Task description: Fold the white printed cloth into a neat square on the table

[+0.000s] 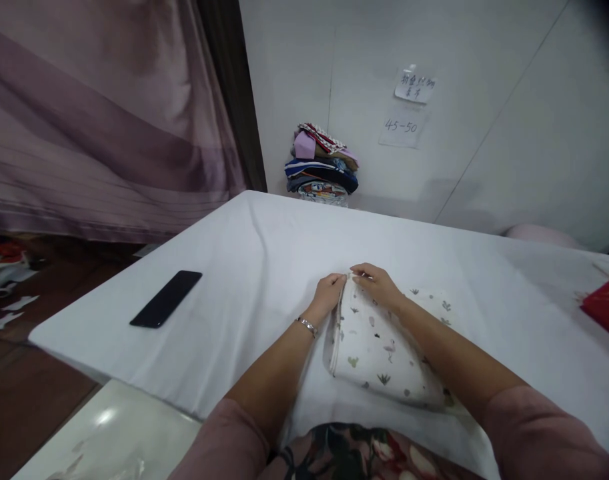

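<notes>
Left hand (328,293): pinching patterned cloth (377,360) at its 11 o'clock corner, likely keeping layers aligned
Right hand (379,285): pinching alongside, likely steadying

The white-draped table (224,347) carries the folded patterned cloth (369,353); left of that cloth, a black phone (167,299); far right, a red object (607,307).

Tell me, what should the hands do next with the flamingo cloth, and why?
I'd probably line up the layers at the far-left corner of the folded flamingo-and-cactus-print cloth: the left hand and right hand are both at that corner, and several layers show along the left edge.
</notes>
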The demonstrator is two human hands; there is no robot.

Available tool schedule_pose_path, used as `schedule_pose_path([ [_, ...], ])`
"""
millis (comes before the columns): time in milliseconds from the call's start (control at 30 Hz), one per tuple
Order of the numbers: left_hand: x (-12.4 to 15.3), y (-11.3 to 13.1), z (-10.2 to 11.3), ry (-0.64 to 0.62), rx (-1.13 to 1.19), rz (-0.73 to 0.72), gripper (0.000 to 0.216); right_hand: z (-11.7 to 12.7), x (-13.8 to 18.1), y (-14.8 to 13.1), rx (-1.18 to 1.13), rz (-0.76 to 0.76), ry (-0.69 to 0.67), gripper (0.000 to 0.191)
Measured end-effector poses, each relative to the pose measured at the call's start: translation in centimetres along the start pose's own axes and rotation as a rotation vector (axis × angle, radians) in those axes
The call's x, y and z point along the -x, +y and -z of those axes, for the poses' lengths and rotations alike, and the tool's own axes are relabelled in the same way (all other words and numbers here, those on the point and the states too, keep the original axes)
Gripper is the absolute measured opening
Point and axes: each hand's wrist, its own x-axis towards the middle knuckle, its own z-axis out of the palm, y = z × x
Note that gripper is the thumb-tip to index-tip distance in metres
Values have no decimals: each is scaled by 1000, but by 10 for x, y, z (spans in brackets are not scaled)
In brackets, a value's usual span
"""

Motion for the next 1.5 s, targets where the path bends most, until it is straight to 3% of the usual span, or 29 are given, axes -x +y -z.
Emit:
schedule_pose_path([
  [300,4,7,1,-7,-47,-37,22,8,-5,-2,135,51,-117,22],
  [433,8,9,4,-28,-46,-36,29,11,14,-13,312,314,-64,22],
  [533,6,4,5,10,-23,8,31,12,39,-21,419,540,-114,26],
  [667,2,-4,3,61,-8,24,24,14,62,-21,468,659,-161,32],
  [867,4,-6,1,71,-211,10,18,17,47,-17,385,484,-21,30],
  [967,1,-5,2,53,-267,76,16,15,37,-21,316,436,-30,29],
  [1100,-5,-2,1,60,-80,110,23,13,30,-22,267,361,-100,29],
  [1300,-5,7,-5,-13,273,68,32,11,14,-12,111,113,-8,23],
  [1500,-1,13,-6,-35,374,102,33,5,-5,-2,17,-27,17,21],
])
